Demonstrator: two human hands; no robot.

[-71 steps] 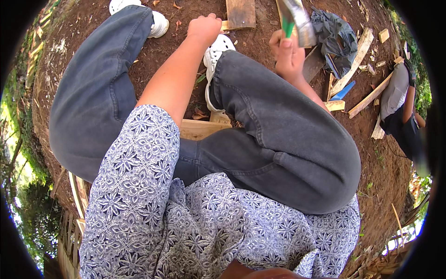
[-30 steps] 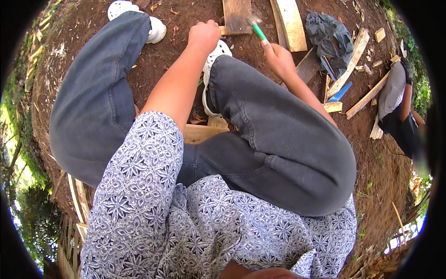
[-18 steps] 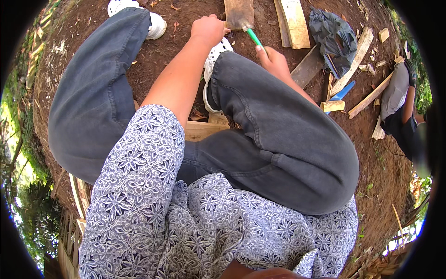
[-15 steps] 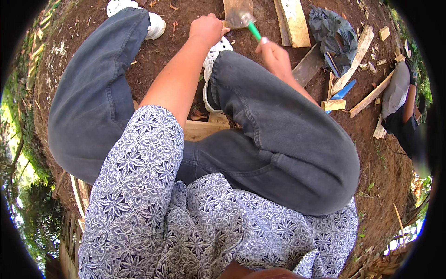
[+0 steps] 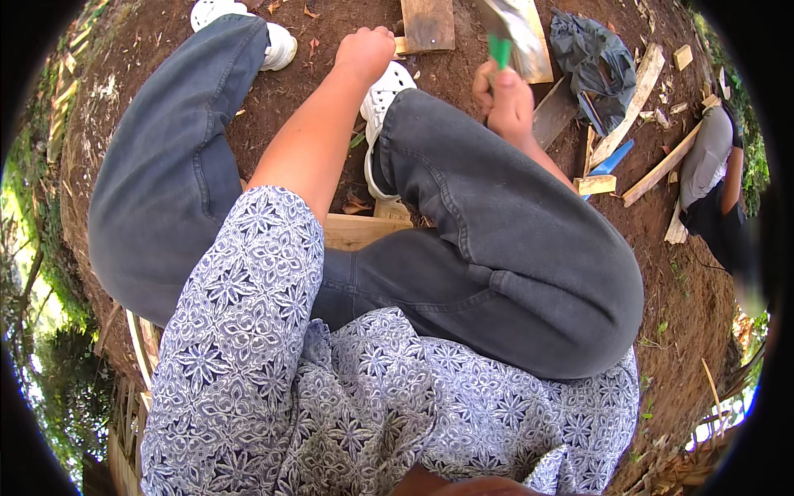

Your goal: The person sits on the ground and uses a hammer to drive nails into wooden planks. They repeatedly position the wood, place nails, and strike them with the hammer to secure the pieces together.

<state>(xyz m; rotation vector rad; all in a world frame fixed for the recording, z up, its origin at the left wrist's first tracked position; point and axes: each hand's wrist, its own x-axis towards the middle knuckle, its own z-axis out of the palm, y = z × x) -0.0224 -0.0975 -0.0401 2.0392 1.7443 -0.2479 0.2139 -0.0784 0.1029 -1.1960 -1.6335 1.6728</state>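
Bright daylight, soft shadows on the soil; fisheye bending and a black rim; raised tool motion-blurred.

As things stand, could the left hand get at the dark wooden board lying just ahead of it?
Probably yes. The left hand rests on the soil right beside the wooden board, with nothing between them. The right hand, gripping a green-handled tool, is off to the side.

green-handled hammer (image 5: 506, 37) | raised, blurred, head tilted up-right | gripped low on handle | brown wooden board (image 5: 428, 23) | flat on dirt, pinned at its near end
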